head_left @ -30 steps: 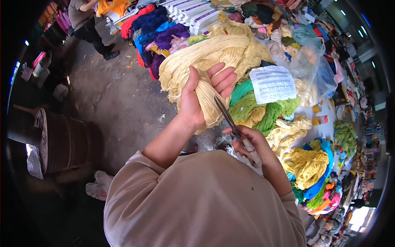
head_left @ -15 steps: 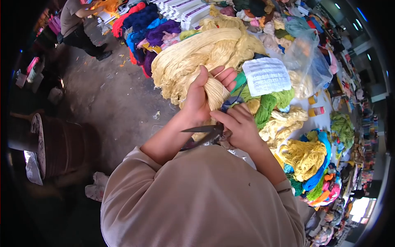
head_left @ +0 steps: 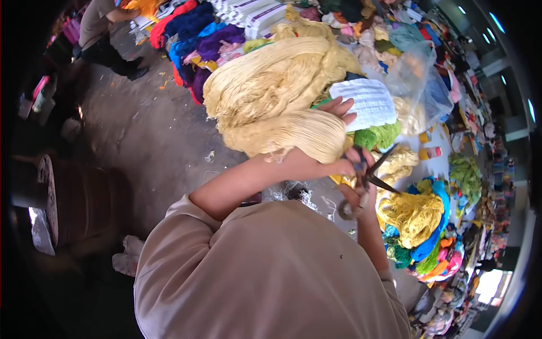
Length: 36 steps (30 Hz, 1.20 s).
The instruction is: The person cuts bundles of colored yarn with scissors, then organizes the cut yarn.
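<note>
A thick skein of cream yarn [head_left: 293, 133] lies across my left hand [head_left: 316, 166]. My left fingers stick out past its far side and the thumb is on the near side, so the palm is hidden. Close by, my right hand [head_left: 357, 195] holds a pair of dark scissors [head_left: 374, 176]. Their blades are apart and point to the right. Both hands nearly meet at the skein's right end. Behind them, a larger heap of cream yarn [head_left: 271, 73] rests on the table. A sheet of paper with writing [head_left: 364, 103] lies just beyond my left fingertips.
Green yarn [head_left: 387, 135], yellow yarn [head_left: 415, 217] and a clear plastic bag [head_left: 415, 76] are on the right. Purple and blue yarns [head_left: 217, 48] lie further back. A rusty drum [head_left: 84, 200] stands at left. Another person [head_left: 104, 37] is at the far left.
My left hand has turned and moved right, and the skein now spreads over it. The scissors have swung from pointing left to pointing right, with the blades apart. My right hand has moved slightly right.
</note>
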Available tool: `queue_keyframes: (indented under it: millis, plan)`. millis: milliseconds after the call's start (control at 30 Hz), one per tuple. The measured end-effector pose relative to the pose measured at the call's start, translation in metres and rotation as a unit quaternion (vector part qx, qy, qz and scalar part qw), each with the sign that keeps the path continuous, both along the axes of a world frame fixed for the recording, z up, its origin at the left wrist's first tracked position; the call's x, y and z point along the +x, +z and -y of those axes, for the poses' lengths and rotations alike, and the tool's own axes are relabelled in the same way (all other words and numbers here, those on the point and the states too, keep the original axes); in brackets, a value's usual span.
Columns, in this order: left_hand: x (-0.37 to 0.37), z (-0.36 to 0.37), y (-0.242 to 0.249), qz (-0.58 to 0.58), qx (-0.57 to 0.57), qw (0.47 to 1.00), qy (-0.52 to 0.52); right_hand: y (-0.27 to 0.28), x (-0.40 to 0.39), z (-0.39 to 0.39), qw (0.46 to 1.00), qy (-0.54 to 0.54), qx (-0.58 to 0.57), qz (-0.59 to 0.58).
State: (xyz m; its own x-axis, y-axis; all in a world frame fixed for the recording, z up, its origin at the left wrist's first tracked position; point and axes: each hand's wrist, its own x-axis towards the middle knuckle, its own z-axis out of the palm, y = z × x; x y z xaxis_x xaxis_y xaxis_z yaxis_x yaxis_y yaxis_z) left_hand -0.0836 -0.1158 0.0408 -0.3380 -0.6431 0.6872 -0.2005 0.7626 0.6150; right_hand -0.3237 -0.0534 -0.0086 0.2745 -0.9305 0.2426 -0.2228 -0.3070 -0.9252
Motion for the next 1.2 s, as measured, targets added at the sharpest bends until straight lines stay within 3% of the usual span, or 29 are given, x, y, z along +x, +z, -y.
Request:
queue_keyframes:
  millis: [33, 67, 100, 133, 167, 200, 267, 300, 333, 367, 400, 433, 500, 533, 600, 633, 667, 700, 733, 800, 833, 933, 1000, 1100, 1133, 1200]
  plan:
    - [-0.002, -0.004, 0.013, 0.098, 0.003, 0.995, -0.006, 0.007, 0.023, 0.002, 0.991, 0.017, 0.045, 0.123]
    - [-0.006, -0.003, 0.017, 0.102, -0.006, 0.995, 0.0, 0.022, 0.047, 0.009, 0.989, 0.051, -0.027, 0.139]
    - [-0.009, -0.002, 0.021, 0.108, -0.015, 0.994, 0.006, 0.044, 0.068, 0.008, 0.994, 0.026, -0.02, 0.106]
    - [0.004, 0.001, 0.028, 0.07, 0.002, 0.996, -0.064, 0.042, 0.066, 0.013, 0.991, 0.029, -0.01, 0.13]
    - [0.018, 0.004, 0.039, 0.182, -0.053, 0.982, -0.023, 0.039, 0.062, 0.017, 0.988, 0.033, 0.0, 0.154]
    - [0.034, 0.008, 0.046, 0.291, -0.107, 0.951, 0.018, 0.041, 0.052, 0.015, 0.997, -0.02, 0.03, 0.075]
    - [0.058, 0.017, 0.015, 0.351, -0.144, 0.925, 0.021, 0.049, 0.04, 0.014, 0.988, 0.003, 0.038, 0.148]
    - [0.061, 0.017, 0.001, 0.074, 0.028, 0.996, -0.029, 0.053, 0.039, 0.014, 0.991, 0.016, 0.034, 0.125]
    - [0.063, 0.019, -0.008, -0.21, 0.198, 0.954, -0.076, 0.055, 0.039, 0.014, 0.994, 0.029, 0.03, 0.103]
    - [0.063, 0.021, -0.007, -0.347, 0.237, 0.892, -0.163, 0.053, 0.041, 0.017, 0.995, 0.074, 0.036, 0.049]
    - [0.061, 0.021, -0.003, -0.476, 0.267, 0.802, -0.243, 0.053, 0.046, 0.019, 0.992, 0.121, 0.041, -0.006]
    - [0.056, 0.017, 0.001, -0.567, 0.304, 0.693, -0.326, 0.055, 0.054, 0.015, 0.994, 0.092, 0.05, -0.018]
    - [0.048, 0.02, 0.0, -0.636, 0.356, 0.616, -0.3, 0.049, 0.055, 0.015, 0.992, 0.051, 0.115, 0.013]
    - [0.045, 0.019, -0.002, -0.683, 0.354, 0.552, -0.322, 0.04, 0.048, 0.018, 0.963, 0.112, 0.197, 0.146]
    - [0.035, 0.017, -0.002, -0.664, 0.366, 0.616, -0.214, 0.045, 0.062, 0.008, 0.993, 0.078, 0.083, -0.024]
    - [0.029, 0.017, -0.003, -0.66, 0.364, 0.633, -0.177, 0.051, 0.073, 0.006, 0.961, 0.023, 0.22, 0.167]
    - [0.021, 0.016, -0.004, -0.657, 0.371, 0.632, -0.18, 0.052, 0.085, 0.01, 0.992, -0.014, 0.079, 0.098]
    - [0.012, 0.015, -0.005, -0.636, 0.368, 0.666, -0.127, 0.052, 0.095, 0.018, 0.996, -0.052, -0.065, 0.022]
    - [0.003, 0.015, -0.005, -0.61, 0.363, 0.7, -0.075, 0.05, 0.102, 0.027, 0.994, -0.067, -0.028, 0.084]
    - [-0.008, 0.009, -0.007, -0.582, 0.373, 0.719, -0.075, 0.052, 0.114, 0.042, 0.995, -0.076, -0.065, 0.017]
    - [-0.009, 0.009, -0.008, -0.596, 0.368, 0.708, -0.089, 0.05, 0.118, 0.047, 0.984, -0.106, -0.138, -0.022]
    - [0.01, 0.025, -0.015, -0.66, 0.347, 0.66, -0.096, 0.04, 0.109, 0.044, 0.985, -0.123, -0.123, 0.01]
    - [0.021, 0.034, -0.009, -0.709, 0.366, 0.597, -0.083, 0.026, 0.103, 0.046, 0.988, -0.12, -0.052, 0.086]
    - [0.025, 0.056, -0.029, -0.737, 0.384, 0.535, -0.155, -0.002, 0.106, 0.071, 0.991, -0.052, 0.063, 0.11]
    - [0.026, 0.067, -0.031, -0.728, 0.389, 0.555, -0.106, -0.03, 0.107, 0.082, 0.983, -0.037, 0.079, 0.164]
    - [0.034, 0.09, -0.031, -0.7, 0.369, 0.611, -0.025, -0.031, 0.111, 0.071, 0.949, -0.083, 0.195, 0.234]
